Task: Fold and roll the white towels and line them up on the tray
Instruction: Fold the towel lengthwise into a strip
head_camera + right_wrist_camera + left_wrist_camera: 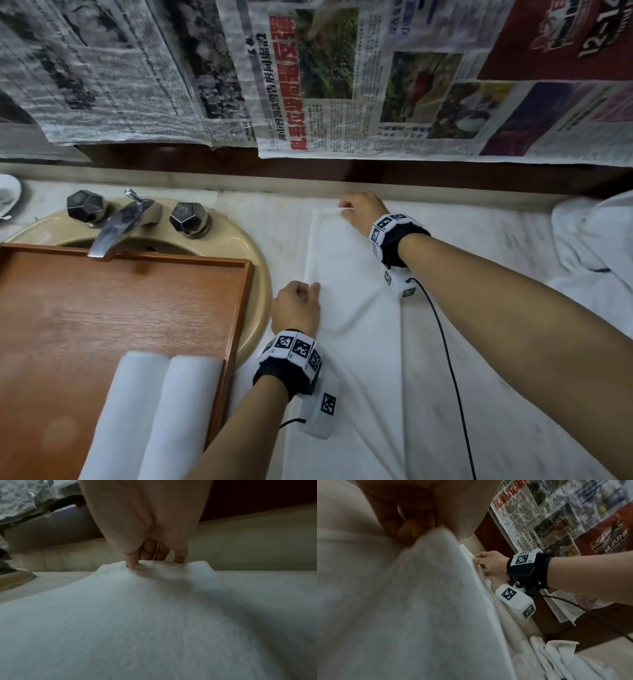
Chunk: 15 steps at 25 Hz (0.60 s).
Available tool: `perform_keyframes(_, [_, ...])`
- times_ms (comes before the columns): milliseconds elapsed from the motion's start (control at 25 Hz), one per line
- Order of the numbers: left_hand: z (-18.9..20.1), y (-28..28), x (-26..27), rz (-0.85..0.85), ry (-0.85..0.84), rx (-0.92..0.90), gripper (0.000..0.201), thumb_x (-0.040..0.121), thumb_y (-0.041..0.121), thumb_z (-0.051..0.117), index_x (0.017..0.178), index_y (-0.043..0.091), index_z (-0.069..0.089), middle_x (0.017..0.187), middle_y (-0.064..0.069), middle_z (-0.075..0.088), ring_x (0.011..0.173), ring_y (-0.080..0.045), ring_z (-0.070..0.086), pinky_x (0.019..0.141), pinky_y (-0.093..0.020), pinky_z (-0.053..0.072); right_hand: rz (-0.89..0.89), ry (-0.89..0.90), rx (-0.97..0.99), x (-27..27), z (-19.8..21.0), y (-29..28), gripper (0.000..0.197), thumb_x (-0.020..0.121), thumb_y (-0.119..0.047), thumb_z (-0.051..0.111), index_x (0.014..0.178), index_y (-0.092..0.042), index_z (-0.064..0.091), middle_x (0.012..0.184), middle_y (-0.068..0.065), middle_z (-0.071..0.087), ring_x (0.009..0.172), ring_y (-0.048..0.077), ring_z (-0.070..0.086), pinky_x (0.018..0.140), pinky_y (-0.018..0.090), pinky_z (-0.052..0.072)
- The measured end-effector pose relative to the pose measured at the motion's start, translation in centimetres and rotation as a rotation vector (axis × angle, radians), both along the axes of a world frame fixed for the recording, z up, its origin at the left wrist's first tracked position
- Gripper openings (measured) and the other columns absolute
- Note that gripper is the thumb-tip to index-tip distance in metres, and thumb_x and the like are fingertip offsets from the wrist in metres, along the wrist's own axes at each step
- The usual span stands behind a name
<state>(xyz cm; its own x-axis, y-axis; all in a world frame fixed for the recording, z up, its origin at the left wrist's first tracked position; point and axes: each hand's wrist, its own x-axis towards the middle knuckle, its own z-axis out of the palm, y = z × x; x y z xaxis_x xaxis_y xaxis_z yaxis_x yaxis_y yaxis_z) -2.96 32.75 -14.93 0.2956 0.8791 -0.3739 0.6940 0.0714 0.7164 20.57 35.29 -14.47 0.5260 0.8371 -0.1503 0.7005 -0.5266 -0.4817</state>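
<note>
The towel [346,274] is spread on the table [507,240] — its far corner pinched by the right hand [363,209], its left edge gripped by the left hand [296,306]. Two rolled towels [154,418] are lined on the tray [102,301].

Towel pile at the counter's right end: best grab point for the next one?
Judging from the head view: pinch a raised fold on the crumpled towel pile, coming from above with the right hand. The bunched cloth stands proud of the counter, so a ridge gives better grip than a flat edge.
</note>
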Motion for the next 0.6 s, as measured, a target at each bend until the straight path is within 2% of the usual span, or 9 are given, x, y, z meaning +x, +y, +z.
perform_keyframes(160, [-0.2,0.5,0.5,0.020,0.022,0.023,0.025,0.097,0.035,0.052,0.083,0.015,0.058,0.072,0.008,0.057,0.076,-0.019,0.057,0.064,-0.027,0.040,-0.035,-0.010,0.014,0.4,-0.5,0.3,0.009,0.093,-0.014,0.057,0.098,-0.009,0.063,0.099,0.014,0.067,0.093,0.033,0.060,0.084,0.040,0.051])
perform_keyframes(400, [-0.4,0.8,0.6,0.031,0.096,-0.004,0.026,0.098,0.035,0.047,0.083,0.014,0.055,0.085,-0.003,0.063,0.079,-0.024,0.058,0.063,-0.028,0.038,-0.010,-0.075,-0.076,0.4,-0.8,1.0,0.014,0.099,-0.018,0.047,0.106,-0.010,0.056,0.104,0.015,0.062,0.094,0.036,0.058,0.082,0.044,0.050])
perform_keyframes(480, [-0.1,0.9,0.8,0.024,0.128,-0.005,0.027,0.098,0.033,0.047,0.083,0.013,0.056,0.085,-0.005,0.063,0.077,-0.024,0.056,0.061,-0.027,0.036,-0.014,-0.116,-0.152,-0.2,-0.3,1.3,0.016,0.098,-0.015,0.046,0.112,-0.011,0.054,0.112,0.014,0.060,0.102,0.035,0.056,0.085,0.045,0.047])
perform_keyframes(520, [0.1,1.1,0.9,0.030,0.146,-0.018,0.027,0.096,0.033,0.048,0.082,0.012,0.057,0.084,-0.005,0.063,0.075,-0.024,0.055,0.059,-0.027,0.035,-0.002,-0.167,-0.184,-0.8,0.2,1.2,0.020,0.098,-0.013,0.046,0.117,-0.011,0.052,0.119,0.013,0.056,0.111,0.034,0.052,0.091,0.049,0.044])
perform_keyframes(600, [0.2,1.6,1.2,0.050,0.154,-0.058,0.028,0.092,0.030,0.051,0.073,0.010,0.057,0.076,-0.005,0.061,0.069,-0.025,0.055,0.056,-0.027,0.038,0.084,-0.238,-0.183,-2.3,0.8,-0.5,0.038,0.098,-0.019,0.046,0.135,-0.012,0.041,0.144,0.010,0.039,0.135,0.029,0.032,0.106,0.061,0.028])
